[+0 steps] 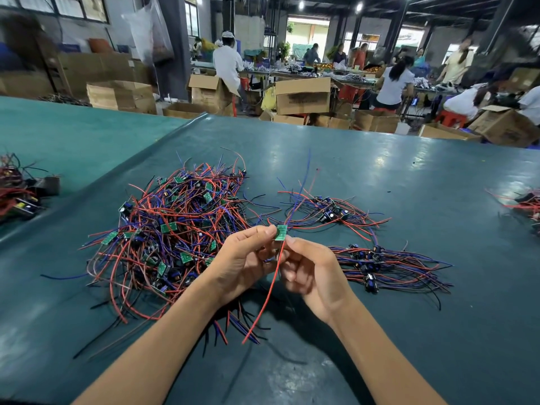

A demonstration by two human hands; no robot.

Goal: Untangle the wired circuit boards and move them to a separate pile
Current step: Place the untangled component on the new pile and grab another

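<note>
A big tangled pile [172,229] of small green circuit boards with red, blue and black wires lies on the green table, left of centre. My left hand [245,261] pinches one green board [281,232] by its left edge, held above the table. My right hand [312,273] pinches the red wire [270,290] just below that board; the wire hangs down toward me. Blue and red leads rise from the board's top. Two smaller sorted piles lie to the right, one farther back [330,210] and one nearer [380,266].
The green table mat [409,331] has a raised fold [163,135] running diagonally at the left. More wired parts sit at the far left edge [17,188] and far right edge [526,203]. Cardboard boxes [302,96] and seated workers are beyond the table.
</note>
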